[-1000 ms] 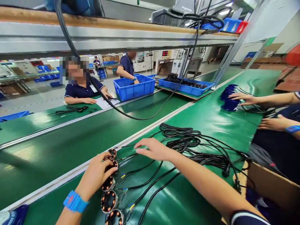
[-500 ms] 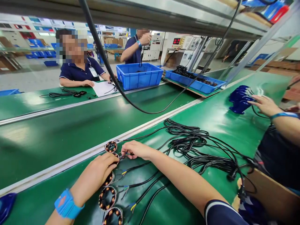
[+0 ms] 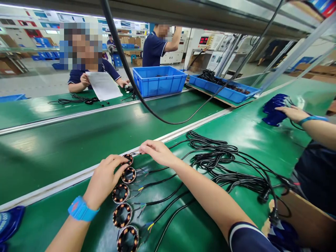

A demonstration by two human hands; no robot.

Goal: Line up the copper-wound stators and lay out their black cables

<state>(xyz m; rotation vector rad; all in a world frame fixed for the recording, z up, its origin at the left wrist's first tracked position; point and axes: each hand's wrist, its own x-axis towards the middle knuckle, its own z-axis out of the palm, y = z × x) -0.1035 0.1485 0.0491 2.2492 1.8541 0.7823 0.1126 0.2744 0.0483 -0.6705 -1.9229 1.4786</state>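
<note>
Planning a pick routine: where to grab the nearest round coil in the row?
Take the nearest coil by its outer rim, from above. It lies flat on the green mat, and its cable leaves rightward, so put fingers front and back, clear of the wires.

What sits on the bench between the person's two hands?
In the head view, the top round copper coil lies between the left hand and the right hand, with its thin wires beside it.

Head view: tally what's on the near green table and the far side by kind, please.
Round copper-wound coils in the row by the left hand: 5
Blue bins: 2
Blue wristbands: 2
Paper sheets: 1
Total: 10
The tangled black cables by the right hand can't be counted apart.
</note>
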